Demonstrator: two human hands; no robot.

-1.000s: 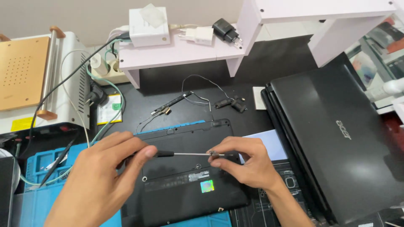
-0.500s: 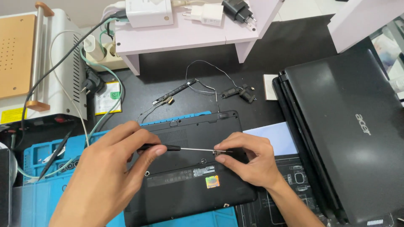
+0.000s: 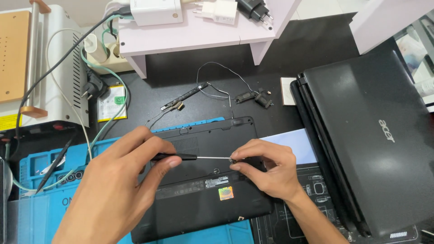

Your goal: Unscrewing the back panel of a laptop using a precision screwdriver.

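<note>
Left hand: I see my left hand point(image 3: 113, 194) low on the left, thumb and fingers pinched shut around the black handle of a slim screwdriver point(image 3: 192, 157).
Screwdriver: it lies almost level, handle to the left, thin metal shaft running right to a tip at my other hand's fingertips.
Right hand: my right hand point(image 3: 266, 169) rests on the right part of the laptop base, thumb and forefinger closed together at the screwdriver tip; whether they pinch a screw there is too small for me to tell.
Laptop base: the small black laptop point(image 3: 203, 190) lies bottom side up under both hands, vent grille and labels showing, on the blue repair mat point(image 3: 36, 199).
Beside it: a larger closed black laptop point(image 3: 375, 135) sits to the right, stacked on another dark machine.
Behind: loose thin cables with small black parts point(image 3: 212, 92) lie on the dark table above the base.
Shelf: a pale pink shelf point(image 3: 199, 34) at the top carries white and black chargers.
Far left: a white machine with a wooden plate point(image 3: 40, 63) stands at the edge, with tweezers point(image 3: 54, 165) on the mat below it.
</note>
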